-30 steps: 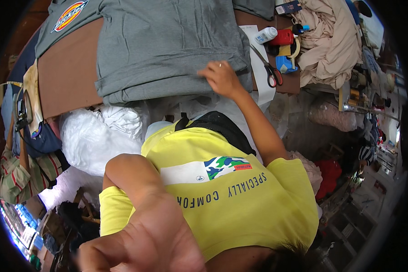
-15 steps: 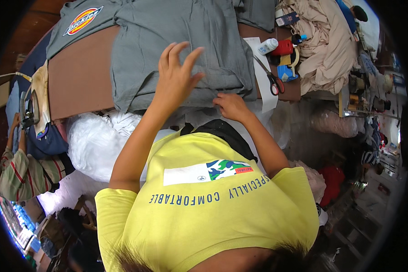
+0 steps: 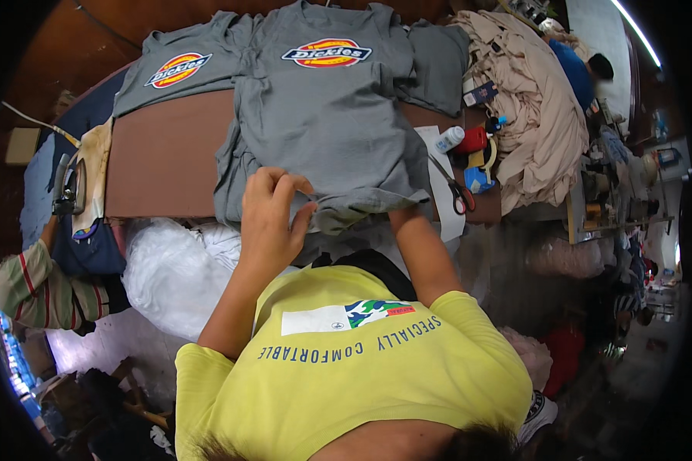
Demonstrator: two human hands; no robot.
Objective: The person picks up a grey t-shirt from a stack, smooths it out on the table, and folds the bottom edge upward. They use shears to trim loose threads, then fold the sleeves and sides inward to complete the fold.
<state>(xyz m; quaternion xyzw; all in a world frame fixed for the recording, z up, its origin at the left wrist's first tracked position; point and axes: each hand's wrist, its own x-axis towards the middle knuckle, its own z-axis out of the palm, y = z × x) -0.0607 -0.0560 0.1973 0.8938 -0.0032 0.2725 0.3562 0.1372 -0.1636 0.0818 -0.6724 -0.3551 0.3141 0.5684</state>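
Note:
A grey T-shirt [image 3: 323,115] with an oval red and yellow chest print lies spread on a brown-covered table, its hem toward me. My left hand [image 3: 273,207] is over the hem's left part, fingers bent and the thumb apart from them, with no cloth plainly gripped. My right hand [image 3: 409,221] reaches under the lifted right part of the hem. The cloth covers its fingers, so their grip is hidden. Around that hand the hem is raised and bunched.
Another grey printed T-shirt [image 3: 177,69] lies at the left. Scissors [image 3: 460,196] rest on white paper [image 3: 447,219] beside a white bottle [image 3: 450,139]. Beige cloth [image 3: 527,107] is heaped at right. An iron [image 3: 68,188] stands far left near another person's striped sleeve [image 3: 34,280].
My left hand has come down and nearer to the hem, its fingers more bent. My right hand has slipped under the hem, which is now lifted. The view has tilted up.

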